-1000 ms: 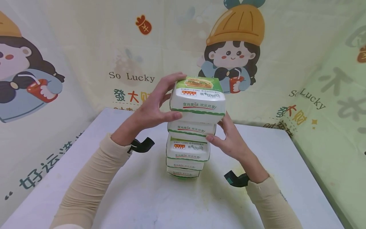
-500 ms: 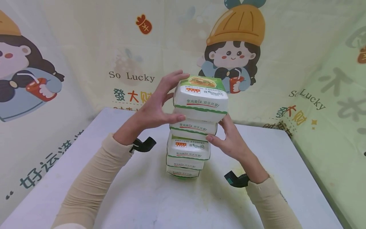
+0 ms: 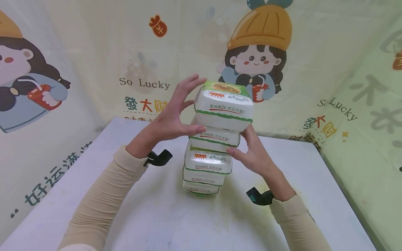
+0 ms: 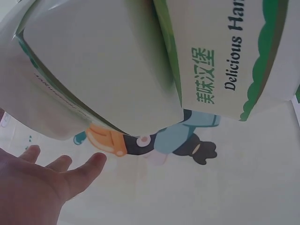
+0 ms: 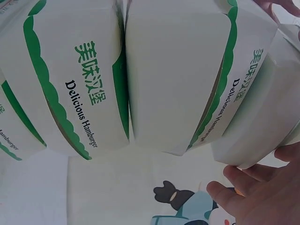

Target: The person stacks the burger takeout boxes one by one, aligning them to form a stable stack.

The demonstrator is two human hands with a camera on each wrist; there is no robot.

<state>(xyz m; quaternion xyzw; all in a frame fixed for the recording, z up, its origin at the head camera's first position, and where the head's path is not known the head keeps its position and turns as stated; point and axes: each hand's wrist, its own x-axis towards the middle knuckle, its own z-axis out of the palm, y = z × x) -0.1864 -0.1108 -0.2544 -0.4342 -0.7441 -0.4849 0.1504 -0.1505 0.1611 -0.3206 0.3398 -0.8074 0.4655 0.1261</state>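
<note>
Several white and green paper hamburger boxes stand in a tall, uneven stack, with the top box offset to the right. Beside its left side is my left hand, fingers spread and thumb at the front of the second box. The left wrist view shows fingers extended, with a gap to the box above them. My right hand is at the stack's right side, its thumb tip by the second box's lower front corner. Straight right fingers reach to an upper box's edge in the right wrist view.
The stack's lowest box sits on a white table. Behind and at both sides hangs a cream cloth with cartoon figures and lettering. Black curved wrist mounts stick out from both wrists.
The top box has shifted right and slightly up in view, and the second and third boxes slightly right. My left hand has moved a little right with them; the right hand has stayed put.
</note>
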